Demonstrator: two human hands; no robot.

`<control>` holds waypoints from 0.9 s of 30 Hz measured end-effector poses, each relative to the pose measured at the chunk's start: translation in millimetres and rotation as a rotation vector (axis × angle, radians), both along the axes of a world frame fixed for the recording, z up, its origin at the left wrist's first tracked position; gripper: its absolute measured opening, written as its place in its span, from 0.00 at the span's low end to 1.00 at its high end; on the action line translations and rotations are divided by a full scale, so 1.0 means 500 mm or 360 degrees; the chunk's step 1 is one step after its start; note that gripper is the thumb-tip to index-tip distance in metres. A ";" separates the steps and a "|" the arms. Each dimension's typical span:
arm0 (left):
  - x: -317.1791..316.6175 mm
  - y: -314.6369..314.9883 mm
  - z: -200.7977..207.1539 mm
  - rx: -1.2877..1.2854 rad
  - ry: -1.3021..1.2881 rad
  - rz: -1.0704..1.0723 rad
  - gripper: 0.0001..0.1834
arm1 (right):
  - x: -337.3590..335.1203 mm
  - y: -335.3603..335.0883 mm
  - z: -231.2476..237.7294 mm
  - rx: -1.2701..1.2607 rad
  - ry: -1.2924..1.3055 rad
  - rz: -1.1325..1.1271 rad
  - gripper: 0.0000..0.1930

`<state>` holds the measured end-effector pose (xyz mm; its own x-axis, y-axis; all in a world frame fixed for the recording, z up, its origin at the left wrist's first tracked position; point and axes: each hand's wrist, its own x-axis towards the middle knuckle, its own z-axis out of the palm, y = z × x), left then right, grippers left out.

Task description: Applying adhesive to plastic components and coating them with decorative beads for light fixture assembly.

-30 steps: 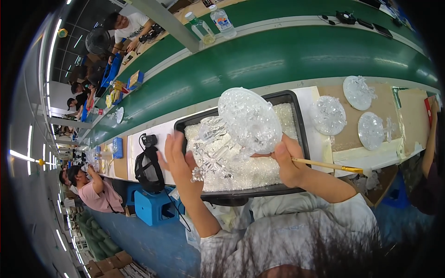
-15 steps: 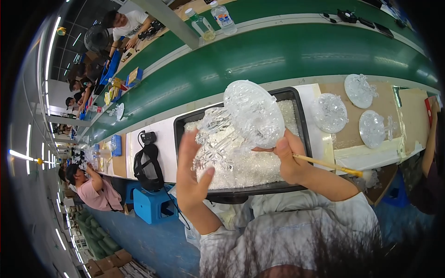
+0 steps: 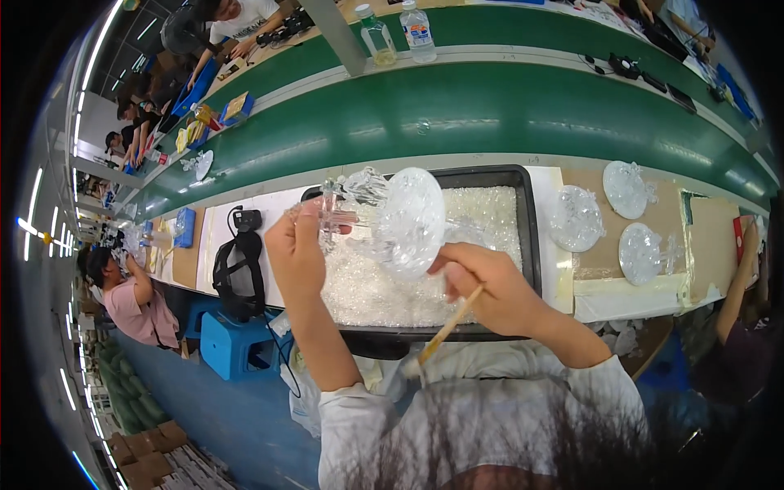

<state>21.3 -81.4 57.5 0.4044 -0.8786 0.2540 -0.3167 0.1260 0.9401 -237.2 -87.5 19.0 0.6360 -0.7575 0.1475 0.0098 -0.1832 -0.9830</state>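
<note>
Above the tray I hold a clear ornament with a round, frosted disc base, tilted on edge. Glassy figures and a cross-like piece stick out from the disc toward the left. My left hand pinches that cross-like piece between thumb and fingers. With its fingertips at the disc's lower right rim, my right hand also keeps a brush with a pale wooden handle, its bristle end pointing down and left. Below lies a black tray filled with whitish, glittering granules.
Several similar ornaments rest on the cardboard-covered table at right, near another person's arm. A black strap with a device lies left of the tray. A blue stool stands below. Two bottles stand beyond the green surface.
My left hand, open beside the ornament before, has closed on its cross-like piece. The disc has turned more edge-on. The brush has swung from pointing right to pointing down-left.
</note>
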 end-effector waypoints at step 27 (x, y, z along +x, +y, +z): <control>0.061 0.000 -0.025 0.0008 -0.0267 -0.0514 0.14 | -0.022 -0.049 0.091 -0.0804 0.0436 -0.0650 0.07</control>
<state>51.7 -81.6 44.9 0.0586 -0.9556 0.2888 -0.4111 0.2405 0.8793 -248.2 -111.9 64.5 0.3801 -0.8246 0.4190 -0.3929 -0.5540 -0.7340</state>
